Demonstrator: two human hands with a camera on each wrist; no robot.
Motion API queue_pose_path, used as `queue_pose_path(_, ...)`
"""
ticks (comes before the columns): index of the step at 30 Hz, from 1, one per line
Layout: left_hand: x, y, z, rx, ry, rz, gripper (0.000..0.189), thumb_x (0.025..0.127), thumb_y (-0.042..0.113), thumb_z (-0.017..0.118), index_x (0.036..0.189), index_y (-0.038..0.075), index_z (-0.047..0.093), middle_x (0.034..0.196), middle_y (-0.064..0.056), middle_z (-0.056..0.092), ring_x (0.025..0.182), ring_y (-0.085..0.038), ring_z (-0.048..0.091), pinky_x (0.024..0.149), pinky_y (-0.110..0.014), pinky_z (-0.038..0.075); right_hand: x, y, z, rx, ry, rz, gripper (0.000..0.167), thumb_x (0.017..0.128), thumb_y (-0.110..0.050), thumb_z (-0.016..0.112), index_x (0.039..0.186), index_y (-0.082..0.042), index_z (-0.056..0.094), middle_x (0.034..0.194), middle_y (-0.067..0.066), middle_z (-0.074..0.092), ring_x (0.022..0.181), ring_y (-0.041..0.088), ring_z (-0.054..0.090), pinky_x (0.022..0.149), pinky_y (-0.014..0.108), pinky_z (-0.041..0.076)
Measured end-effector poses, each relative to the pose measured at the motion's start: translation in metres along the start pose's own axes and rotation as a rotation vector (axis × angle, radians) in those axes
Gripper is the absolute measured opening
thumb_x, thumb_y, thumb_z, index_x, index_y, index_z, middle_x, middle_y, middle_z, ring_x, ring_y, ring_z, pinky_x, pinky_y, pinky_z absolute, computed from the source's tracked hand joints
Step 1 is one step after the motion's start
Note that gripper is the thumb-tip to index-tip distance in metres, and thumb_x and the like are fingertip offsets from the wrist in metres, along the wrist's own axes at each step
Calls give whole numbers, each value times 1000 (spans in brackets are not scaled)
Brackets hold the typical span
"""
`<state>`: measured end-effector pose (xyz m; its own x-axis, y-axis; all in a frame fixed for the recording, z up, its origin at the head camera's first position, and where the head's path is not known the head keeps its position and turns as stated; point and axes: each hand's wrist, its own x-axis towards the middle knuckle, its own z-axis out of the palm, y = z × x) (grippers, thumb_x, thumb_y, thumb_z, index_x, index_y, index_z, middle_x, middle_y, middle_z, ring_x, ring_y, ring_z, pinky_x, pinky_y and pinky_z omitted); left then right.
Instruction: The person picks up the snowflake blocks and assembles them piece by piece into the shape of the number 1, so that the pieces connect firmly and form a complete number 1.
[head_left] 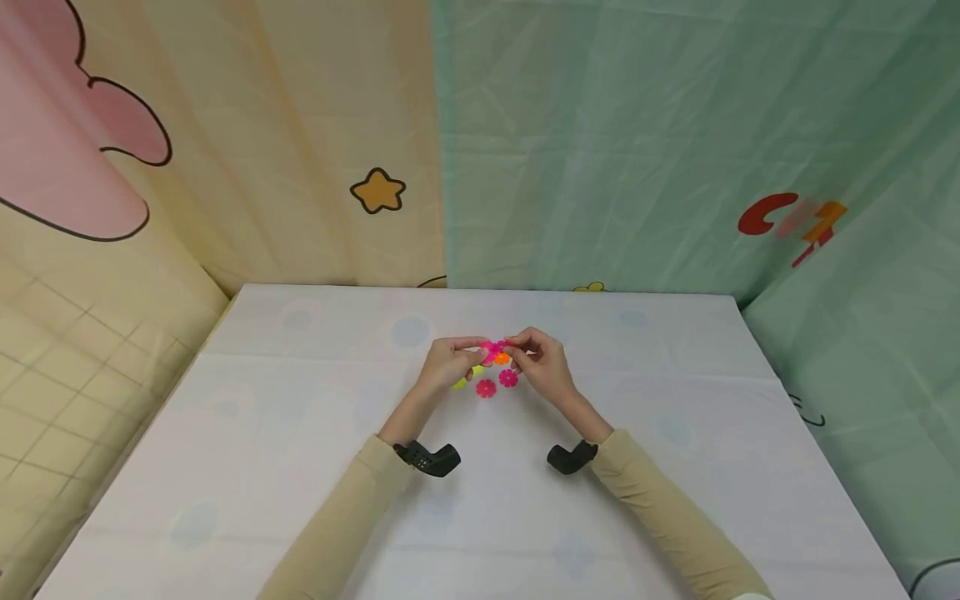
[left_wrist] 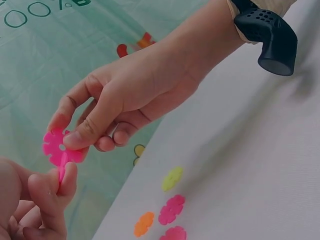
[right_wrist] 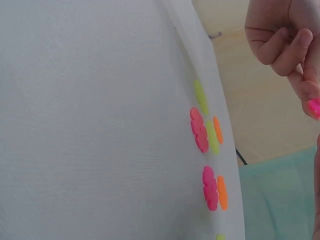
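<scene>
Near the far side of the table, both hands meet over a pair of bright pink notched plastic discs (head_left: 492,350). My left hand (head_left: 448,363) pinches one of them, seen edge-on (left_wrist: 62,170) in the left wrist view. Between thumb and fingers, my right hand (head_left: 547,367) grips the other pink disc (left_wrist: 53,148), which shows flat with a small hole at its centre. The two discs meet at their rims at right angles. In the right wrist view, a hand (right_wrist: 285,47) shows at upper right with a bit of pink at its fingertips.
Below the hands lie loose notched discs: a red-pink one (head_left: 486,388), a magenta one (head_left: 507,378), orange ones (right_wrist: 222,192) and yellow-green ones (right_wrist: 201,96). They rest on a white-covered table (head_left: 300,500). Printed curtains (head_left: 600,150) hang behind it.
</scene>
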<state>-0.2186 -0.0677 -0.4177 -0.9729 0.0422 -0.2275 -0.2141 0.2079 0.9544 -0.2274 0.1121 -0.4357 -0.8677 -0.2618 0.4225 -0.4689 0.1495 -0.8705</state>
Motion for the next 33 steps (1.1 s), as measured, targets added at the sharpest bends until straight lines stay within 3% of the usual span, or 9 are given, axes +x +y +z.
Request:
queue_pose_path(5, 0, -4, 0, -15, -14, -3, 30, 92, 14, 62, 121, 5, 66, 95, -18, 73, 49, -14, 50, 47, -19, 31, 3, 14, -2, -51, 3, -9, 12, 87, 2, 66, 98, 7, 66, 92, 23, 70, 63, 34, 60, 58, 27, 56)
queue_pose_path(9, 1, -6, 0, -7, -35, 1, 32, 94, 18, 61, 123, 6, 64, 102, -22, 71, 59, -25, 60, 49, -19, 32, 7, 10, -7, -85, -13, -16, 17, 87, -3, 67, 103, 3, 71, 93, 20, 72, 67, 36, 62, 58, 25, 55)
queue_pose_path(15, -1, -4, 0, 7, -64, 21, 34, 96, 22, 56, 128, 8, 58, 105, -22, 70, 82, -41, 63, 50, -18, 34, 10, 4, -12, -119, -42, 21, 24, 89, -5, 65, 112, 2, 69, 101, 20, 72, 75, 38, 65, 62, 39, 57)
queue_pose_path(21, -2, -6, -1, -2, -58, 53, 32, 95, 19, 58, 125, 8, 60, 102, -26, 67, 78, -35, 65, 51, -19, 34, 9, 6, -11, -145, -36, 67, 21, 90, -8, 66, 107, 4, 68, 98, 22, 71, 77, 37, 67, 60, 27, 56)
queue_pose_path(27, -3, -10, -3, 21, -79, 139, 30, 95, 18, 58, 124, 10, 61, 100, -27, 65, 73, -28, 65, 52, -18, 37, 8, 7, -11, -186, -22, 93, 19, 90, -15, 67, 103, -3, 72, 97, 14, 72, 76, 22, 64, 58, 19, 52)
queue_pose_path(30, -3, -10, -3, 47, -96, 183, 31, 94, 18, 60, 124, 10, 62, 101, -23, 66, 70, -22, 64, 59, -22, 45, 8, 7, -11, -201, -15, 84, 18, 89, -15, 68, 103, -4, 72, 96, 12, 72, 76, 17, 62, 57, 21, 51)
queue_pose_path(33, -4, -9, -2, 66, -100, 208, 32, 92, 18, 64, 123, 9, 63, 101, -19, 68, 70, -18, 64, 72, -36, 54, 8, 7, -10, -209, -10, 64, 18, 89, -14, 69, 103, -4, 72, 97, 12, 72, 76, 16, 61, 58, 21, 51)
